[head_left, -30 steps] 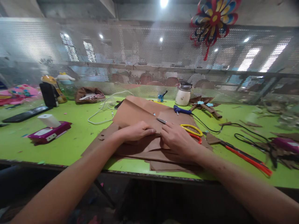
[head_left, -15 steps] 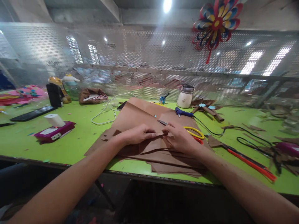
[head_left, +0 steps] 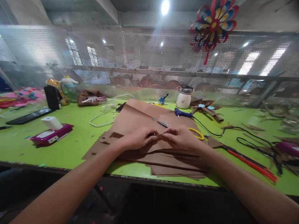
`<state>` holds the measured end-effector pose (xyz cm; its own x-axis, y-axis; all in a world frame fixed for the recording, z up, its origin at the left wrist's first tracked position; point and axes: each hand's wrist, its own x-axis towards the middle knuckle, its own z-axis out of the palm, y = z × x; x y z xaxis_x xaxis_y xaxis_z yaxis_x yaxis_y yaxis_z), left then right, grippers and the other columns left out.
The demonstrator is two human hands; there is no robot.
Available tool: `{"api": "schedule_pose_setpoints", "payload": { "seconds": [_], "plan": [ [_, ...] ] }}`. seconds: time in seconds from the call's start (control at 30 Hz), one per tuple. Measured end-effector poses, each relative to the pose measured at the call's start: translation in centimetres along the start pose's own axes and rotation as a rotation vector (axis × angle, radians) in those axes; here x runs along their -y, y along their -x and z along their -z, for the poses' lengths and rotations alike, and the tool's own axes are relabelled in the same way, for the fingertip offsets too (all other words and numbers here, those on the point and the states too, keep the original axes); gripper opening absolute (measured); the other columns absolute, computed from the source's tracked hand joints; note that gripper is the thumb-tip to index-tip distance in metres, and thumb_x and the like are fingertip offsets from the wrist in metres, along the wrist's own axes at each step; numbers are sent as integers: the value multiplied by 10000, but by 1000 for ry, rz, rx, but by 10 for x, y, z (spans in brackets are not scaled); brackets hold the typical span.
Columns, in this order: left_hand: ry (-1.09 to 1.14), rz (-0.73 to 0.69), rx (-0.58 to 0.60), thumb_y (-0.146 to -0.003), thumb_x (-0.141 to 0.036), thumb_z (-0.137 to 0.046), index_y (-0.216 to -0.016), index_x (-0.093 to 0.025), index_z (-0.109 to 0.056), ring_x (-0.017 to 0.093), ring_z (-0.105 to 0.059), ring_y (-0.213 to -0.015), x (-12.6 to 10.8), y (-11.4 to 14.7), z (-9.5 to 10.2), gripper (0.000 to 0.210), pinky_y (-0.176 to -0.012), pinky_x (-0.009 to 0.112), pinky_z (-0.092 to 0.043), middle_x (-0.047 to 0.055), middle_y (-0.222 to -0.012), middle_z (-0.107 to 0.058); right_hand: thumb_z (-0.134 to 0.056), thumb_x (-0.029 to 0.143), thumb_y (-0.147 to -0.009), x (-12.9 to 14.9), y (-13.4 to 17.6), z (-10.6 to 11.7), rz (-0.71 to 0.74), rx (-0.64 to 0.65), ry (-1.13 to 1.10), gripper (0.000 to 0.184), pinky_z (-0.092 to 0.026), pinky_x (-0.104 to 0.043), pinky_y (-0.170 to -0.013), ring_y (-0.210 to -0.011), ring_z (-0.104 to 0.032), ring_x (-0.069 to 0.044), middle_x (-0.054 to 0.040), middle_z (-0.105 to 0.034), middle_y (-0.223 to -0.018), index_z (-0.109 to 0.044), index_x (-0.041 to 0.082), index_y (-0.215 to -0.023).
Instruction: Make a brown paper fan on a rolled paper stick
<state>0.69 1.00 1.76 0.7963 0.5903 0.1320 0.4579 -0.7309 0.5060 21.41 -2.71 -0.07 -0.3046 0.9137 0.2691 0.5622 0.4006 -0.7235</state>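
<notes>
Both hands meet above a stack of brown kraft paper on a green table. Between thumb and fingers, my left hand pinches one end of a small brown paper piece. My right hand pinches the other end; the piece's exact shape is hard to make out. Scissors lie on the paper just beyond my right hand, their blades pointing left and a yellow handle showing past the knuckles. Behind them rests a blue glue gun, with a black cord running to the right.
Left of the paper are a purple power strip with a white plug and a white cable. A red-handled cutter lies at right. At the back stand a white jar and rolled brown paper pieces.
My right hand has shifted its fingers along the small paper piece, now mirroring the left hand's pinch. The scissors lie a little differently beside it. The view has shifted slightly.
</notes>
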Motion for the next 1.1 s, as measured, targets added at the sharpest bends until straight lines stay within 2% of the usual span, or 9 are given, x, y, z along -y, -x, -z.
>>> {"api": "schedule_pose_setpoints", "payload": {
  "seconds": [0.13, 0.3, 0.43, 0.53, 0.73, 0.83, 0.93, 1.0, 1.1],
  "plan": [
    [-9, -24, -34, -892, -371, -400, -1008, -173, -609, 154, -551, -761, 2, 1, -3, 311, -695, 254, -397, 45, -869, -648, -570, 344, -777, -9, -2, 2, -57, 51, -157, 236, -315, -198, -452, -496, -427, -83, 19, -539, -557, -660, 126, -792],
    [-37, -91, -122, -883, -330, -431, -994, -165, -617, 148, -559, -768, 7, 0, -7, 272, -693, 244, -399, 50, -885, -654, -596, 382, -760, -14, -3, 6, -102, 101, -264, 284, -338, -204, -462, -502, -456, -89, 2, -564, -589, -649, 114, -838],
    [-54, -106, -143, -876, -276, -443, -999, -158, -628, 143, -572, -768, 8, 0, -7, 251, -694, 235, -403, 52, -888, -665, -616, 387, -743, -14, -3, 5, -85, 28, -250, 299, -319, -207, -463, -502, -439, -85, 5, -549, -577, -673, 103, -814],
    [-80, -104, -147, -875, -289, -451, -1031, -168, -629, 148, -586, -770, 6, 1, -5, 266, -694, 234, -404, 55, -901, -674, -614, 381, -748, -15, -3, 4, -39, -19, -210, 299, -313, -211, -471, -510, -435, -87, 2, -543, -567, -692, 96, -791],
    [-151, -96, -149, -896, -353, -413, -1044, -186, -615, 147, -590, -717, -1, 4, -3, 301, -635, 229, -381, 54, -876, -680, -542, 361, -810, -11, -3, 8, 54, 11, -61, 288, -346, -211, -503, -532, -460, -96, 0, -558, -577, -677, 110, -765],
    [-186, -60, -111, -900, -380, -393, -958, -168, -633, 147, -578, -684, 0, 4, -4, 325, -603, 229, -366, 58, -818, -673, -510, 315, -832, -5, -1, 8, 132, 83, 52, 247, -401, -222, -601, -653, -545, -128, -31, -652, -720, -679, 135, -848],
    [-183, -41, -92, -901, -403, -378, -938, -170, -628, 143, -567, -676, 1, 3, -7, 345, -596, 226, -367, 48, -787, -662, -472, 293, -860, -1, 1, 5, 274, 117, 153, 256, -403, -231, -674, -733, -571, -137, -39, -689, -864, -670, 171, -966],
    [-199, -40, -105, -898, -421, -374, -918, -171, -623, 137, -555, -651, 1, 2, -8, 354, -582, 225, -360, 40, -755, -652, -440, 296, -878, 0, 2, 3, 319, 104, 219, 277, -382, -223, -634, -674, -548, -125, -34, -687, -822, -673, 161, -946],
    [-282, -53, -131, -892, -429, -383, -878, -166, -619, 142, -551, -631, 1, 2, -8, 354, -561, 229, -338, 47, -737, -649, -431, 303, -878, 0, 3, 3, 308, 96, 263, 296, -348, -210, -564, -605, -499, -113, -15, -646, -698, -677, 141, -853]
  ]
}}
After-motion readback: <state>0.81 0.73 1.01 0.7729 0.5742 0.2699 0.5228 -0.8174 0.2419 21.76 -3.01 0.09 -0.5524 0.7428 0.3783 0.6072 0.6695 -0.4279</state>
